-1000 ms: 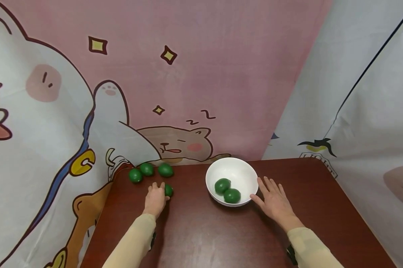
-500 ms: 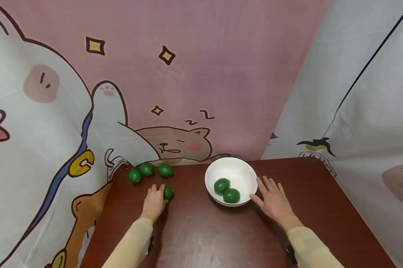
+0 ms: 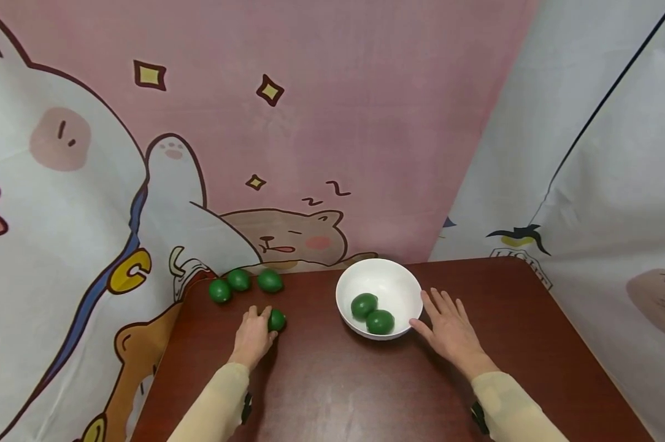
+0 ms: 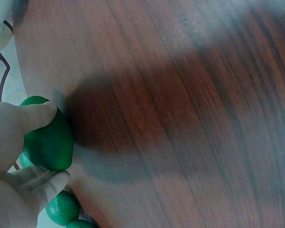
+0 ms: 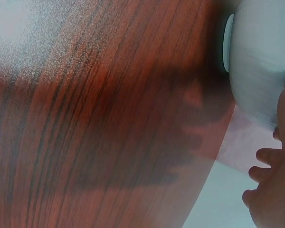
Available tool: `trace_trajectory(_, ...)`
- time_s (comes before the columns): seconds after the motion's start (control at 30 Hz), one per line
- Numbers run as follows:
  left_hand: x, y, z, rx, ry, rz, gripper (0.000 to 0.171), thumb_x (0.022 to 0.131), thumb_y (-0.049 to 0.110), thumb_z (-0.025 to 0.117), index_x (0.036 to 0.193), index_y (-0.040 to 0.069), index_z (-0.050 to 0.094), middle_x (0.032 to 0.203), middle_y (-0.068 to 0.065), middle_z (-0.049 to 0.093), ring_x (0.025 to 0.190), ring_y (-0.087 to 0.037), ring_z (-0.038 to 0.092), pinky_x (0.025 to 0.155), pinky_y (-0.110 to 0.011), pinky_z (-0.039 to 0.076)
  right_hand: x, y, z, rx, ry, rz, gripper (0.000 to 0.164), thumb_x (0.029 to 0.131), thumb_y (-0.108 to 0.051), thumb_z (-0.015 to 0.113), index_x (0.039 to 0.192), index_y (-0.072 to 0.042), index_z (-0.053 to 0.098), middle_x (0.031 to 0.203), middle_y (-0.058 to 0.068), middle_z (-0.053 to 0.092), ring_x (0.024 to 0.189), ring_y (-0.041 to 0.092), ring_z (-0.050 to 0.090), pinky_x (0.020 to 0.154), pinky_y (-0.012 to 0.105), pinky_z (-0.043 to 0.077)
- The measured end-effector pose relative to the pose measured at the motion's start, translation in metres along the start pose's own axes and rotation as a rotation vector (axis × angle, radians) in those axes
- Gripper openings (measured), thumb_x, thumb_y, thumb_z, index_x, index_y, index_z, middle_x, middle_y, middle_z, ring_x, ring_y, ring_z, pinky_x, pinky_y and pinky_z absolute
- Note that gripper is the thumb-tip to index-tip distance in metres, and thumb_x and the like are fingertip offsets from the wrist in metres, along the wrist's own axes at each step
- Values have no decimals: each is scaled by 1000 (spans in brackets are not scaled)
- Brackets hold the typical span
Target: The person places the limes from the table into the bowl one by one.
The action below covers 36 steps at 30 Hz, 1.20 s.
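Observation:
My left hand (image 3: pixel 252 339) pinches a green lime (image 3: pixel 277 320) low over the left half of the table. In the left wrist view, the thumb lies on one side of that lime (image 4: pixel 50 142) and the fingers on the other. A white bowl (image 3: pixel 402 287) stands right of the middle, with two more limes (image 3: pixel 372 313) inside. At the bowl's right side is my right hand (image 3: pixel 453 334), fingers straight and spread, thumb and fingertips at the rim. The right wrist view shows the outside of the bowl (image 5: pixel 261 61) beside the thumb.
Three other limes (image 3: pixel 238 280) lie near the back left corner of the dark red-brown table (image 3: pixel 332 393). Behind the table hangs a pink and white cartoon cloth (image 3: pixel 365 123), close to its back edge.
The left hand has shifted slightly toward the person, with the lime by its fingers. The right hand stays at the bowl. The whole head view has drifted a little left.

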<state>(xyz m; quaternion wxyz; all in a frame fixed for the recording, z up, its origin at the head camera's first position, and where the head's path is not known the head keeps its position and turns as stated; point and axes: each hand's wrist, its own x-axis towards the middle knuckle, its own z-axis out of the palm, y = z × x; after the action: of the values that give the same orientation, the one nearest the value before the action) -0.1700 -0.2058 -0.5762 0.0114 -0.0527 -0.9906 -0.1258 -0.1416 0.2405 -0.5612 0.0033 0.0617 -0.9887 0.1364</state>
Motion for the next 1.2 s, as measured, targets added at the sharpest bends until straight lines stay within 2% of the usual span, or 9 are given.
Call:
trace_trajectory(0.5, -1, 7, 1, -58, 44, 45, 64, 84, 18, 87, 140, 1, 61, 125, -28, 54, 115, -44, 57, 83, -57, 57, -1, -1, -1, -22, 10, -15, 84, 100, -57, 57, 159, -2, 35, 162, 27, 33, 152, 49, 24, 122, 66, 13)
trace_trajectory(0.83, -1, 21, -6, -101, 116, 104, 66, 83, 18, 89, 140, 1, 61, 119, -22, 56, 112, -40, 59, 86, -54, 57, -1, -1, -1, -19, 27, -27, 82, 101, -58, 56, 159, -2, 37, 162, 27, 35, 152, 49, 24, 122, 65, 13)
trace_trajectory(1.2, 5, 44, -17, -121, 143, 150, 66, 84, 21, 88, 141, 4, 61, 120, -20, 56, 112, -38, 59, 86, -52, 57, -2, 0, -2, -22, 19, -30, 83, 100, -56, 57, 159, -2, 36, 162, 27, 34, 152, 48, 22, 122, 65, 11)
